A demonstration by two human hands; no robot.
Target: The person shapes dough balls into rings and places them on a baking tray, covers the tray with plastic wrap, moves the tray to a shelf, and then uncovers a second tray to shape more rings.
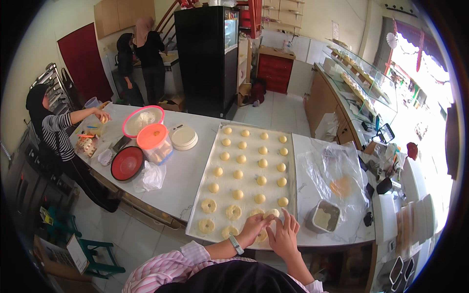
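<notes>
Over the near end of a large baking tray (201,188), my two hands meet at a pale dough ball (271,213). My left hand (250,230) grips it from the left with its fingers bent. From the right, my right hand (285,238) holds its thumb and fingertips against the same piece, while its other fingers point upward. Below my hands lie dough rings (233,212) with holes in the middle, some partly hidden by my fingers. Farther up the tray, round dough balls (238,174) sit in rows.
Left of the tray stand a kitchen scale (183,137), a lidded tub (152,137), a pink-rimmed bowl (132,128) and a red-black round tray (128,163). On the right are plastic sheeting (328,168) and a square tin (324,218). A co-worker (53,129) stands at the table's left end.
</notes>
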